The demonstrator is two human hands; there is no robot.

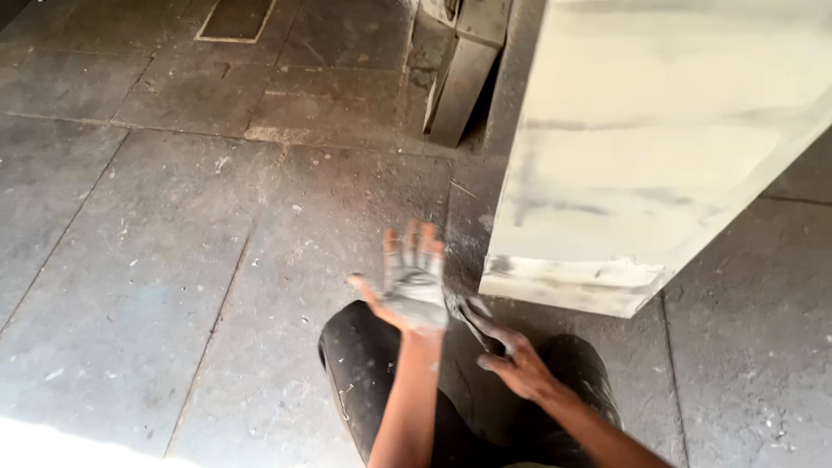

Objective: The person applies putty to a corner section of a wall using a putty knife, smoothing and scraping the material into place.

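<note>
My left hand (414, 288) is raised palm up over my knees, fingers spread, and the palm is coated in grey dust or paste. It holds nothing. My right hand (518, 364) sits lower and to the right. Its dusty fingers stretch up-left toward the heel of the left palm, blurred by motion, and I see nothing gripped in it. A large cream-white painted panel or cabinet (641, 156) with grey smears stands just beyond the hands at the right. Its lower corner (563, 286) is close to my right fingertips.
I am crouched in dark trousers (364, 364) on a dusty grey stone-slab floor (156, 260) flecked with white. A metal box-like frame (459, 69) stands at the back, beside the panel. A bright patch of light lies at the bottom left.
</note>
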